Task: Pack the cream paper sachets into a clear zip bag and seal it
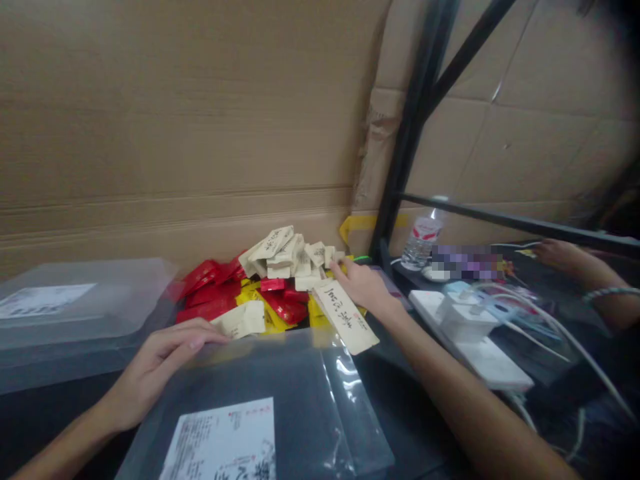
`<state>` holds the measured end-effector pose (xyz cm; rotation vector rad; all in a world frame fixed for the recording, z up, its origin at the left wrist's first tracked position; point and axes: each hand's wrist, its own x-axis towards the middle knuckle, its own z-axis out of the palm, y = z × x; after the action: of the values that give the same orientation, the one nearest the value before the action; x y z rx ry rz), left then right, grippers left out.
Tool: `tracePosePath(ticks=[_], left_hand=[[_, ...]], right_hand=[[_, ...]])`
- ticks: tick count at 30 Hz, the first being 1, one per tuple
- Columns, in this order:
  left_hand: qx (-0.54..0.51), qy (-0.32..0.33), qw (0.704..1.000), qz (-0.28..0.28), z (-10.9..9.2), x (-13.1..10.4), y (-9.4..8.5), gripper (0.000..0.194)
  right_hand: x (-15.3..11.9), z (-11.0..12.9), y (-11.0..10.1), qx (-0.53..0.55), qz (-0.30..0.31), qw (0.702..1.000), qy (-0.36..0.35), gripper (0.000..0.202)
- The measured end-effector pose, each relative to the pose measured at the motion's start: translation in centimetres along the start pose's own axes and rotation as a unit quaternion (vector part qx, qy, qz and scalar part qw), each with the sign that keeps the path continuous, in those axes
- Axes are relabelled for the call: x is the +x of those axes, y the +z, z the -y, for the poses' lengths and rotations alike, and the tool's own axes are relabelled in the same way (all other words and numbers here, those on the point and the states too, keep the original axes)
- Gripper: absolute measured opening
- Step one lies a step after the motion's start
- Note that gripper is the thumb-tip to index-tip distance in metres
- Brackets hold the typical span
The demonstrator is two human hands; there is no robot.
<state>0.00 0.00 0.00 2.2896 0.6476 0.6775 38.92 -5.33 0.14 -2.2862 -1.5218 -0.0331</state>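
My left hand [167, 350] is at the open edge of a clear plastic bag [305, 387], fingers and thumb pressed together on its rim. The bag bears a white printed label [225, 443]. Just past those fingertips, one cream packet [245, 320] lies by the bag's mouth. At the pile's right side is my right hand [367, 287], fingers curled, with a long cream packet [345, 317] with black writing against it. The heap holds cream packets [285, 257], red packets [210, 300] and yellow packets [273, 317]. My right fingertips are partly hidden among them.
Another clear bag [120, 277] with a label lies at the left. Cardboard [200, 113] stands behind. To the right are a black metal frame [410, 133], a water bottle [423, 237], a white power strip [495, 363] with cables, and another person's hand [560, 260].
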Motion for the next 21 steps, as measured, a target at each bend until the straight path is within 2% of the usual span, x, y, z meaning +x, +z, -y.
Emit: tracePosePath(ticks=[6,15,21], left_hand=[[0.018,0.006,1.0,0.01,0.0,0.1,-0.1,0.035],[0.067,0.009,0.998,0.013,-0.8,0.0,-0.6,0.027],[0.097,0.01,0.995,0.007,-1.6,-0.2,-0.5,0.024]], right_hand=[[-0.8,1.6,0.4,-0.009,0.001,1.0,-0.003,0.057],[-1.0,1.6,0.4,0.015,-0.002,1.0,-0.02,0.055],[-0.2,1.0,0.7,0.018,-0.006,1.0,-0.006,0.049]])
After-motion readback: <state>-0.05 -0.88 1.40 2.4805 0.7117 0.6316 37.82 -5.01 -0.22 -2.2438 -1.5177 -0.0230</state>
